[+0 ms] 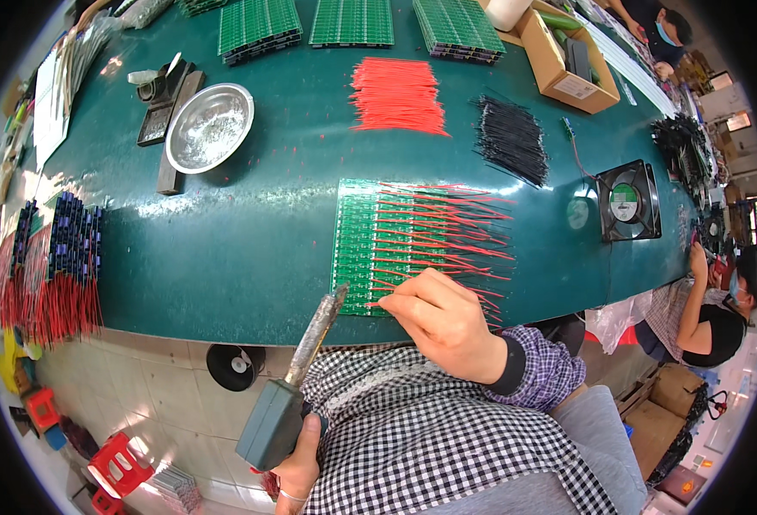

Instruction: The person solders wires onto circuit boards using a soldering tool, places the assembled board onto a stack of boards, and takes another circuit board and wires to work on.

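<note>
A green circuit board panel (355, 245) lies at the table's front edge, with rows of red wires (447, 219) running from it to the right. My right hand (449, 328) rests over its lower right part. Thumb and forefinger are pinched at the board's near end, on what looks like the end of a red wire. My left hand (303, 455) grips the dark grey handle of a soldering iron (312, 339). Its blackened tip points up at the board's lower left corner, close to the surface. Whether the tip touches the board I cannot tell.
Beyond the board lie bundles of red wires (398, 96) and black wires (512, 139). A metal bowl (210, 129) stands left, a fan (629, 202) right. Stacked boards (260, 27) line the back; wired boards (73, 245) sit left. A co-worker (709, 326) sits at right.
</note>
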A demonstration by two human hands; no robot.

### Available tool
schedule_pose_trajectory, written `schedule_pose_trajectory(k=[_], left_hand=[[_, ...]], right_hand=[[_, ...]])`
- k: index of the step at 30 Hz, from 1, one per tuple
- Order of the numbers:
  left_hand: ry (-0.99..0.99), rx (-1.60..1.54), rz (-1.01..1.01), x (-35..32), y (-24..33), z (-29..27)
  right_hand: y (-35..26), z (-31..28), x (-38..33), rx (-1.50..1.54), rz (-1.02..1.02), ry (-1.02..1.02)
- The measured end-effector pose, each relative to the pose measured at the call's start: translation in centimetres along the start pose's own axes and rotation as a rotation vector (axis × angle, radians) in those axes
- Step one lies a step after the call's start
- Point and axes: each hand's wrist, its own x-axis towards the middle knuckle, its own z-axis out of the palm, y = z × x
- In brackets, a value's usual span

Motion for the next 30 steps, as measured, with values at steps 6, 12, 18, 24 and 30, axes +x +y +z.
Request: schedule_pose_trajectory(k=[6, 12, 18, 24, 30], left_hand=[[-0.035, 0.178, -0.114, -0.1, 1.9, 0.4], [-0.092, 0.288, 0.083, 0.4, 1.4, 0.7], [-0.121, 0.307, 0.118, 0.6, 1.4, 0.5], [-0.135, 0.303, 0.089, 1.0, 2.3, 1.0], [-0.175, 0.375, 0.124, 1.1, 2.2, 0.8]], right_hand=[[0.1, 0.8, -0.6, -0.065, -0.028, 0.022], [0.0, 0.7, -0.8, -0.109, -0.044, 0.015], [0.0, 0.7, -0.8, -0.130, -0.052, -0.004], [0.2, 0.7, -0.9, -0.135, -0.066, -0.013], [0.2, 0.6, -0.9, -0.144, -0.073, -0.017]])
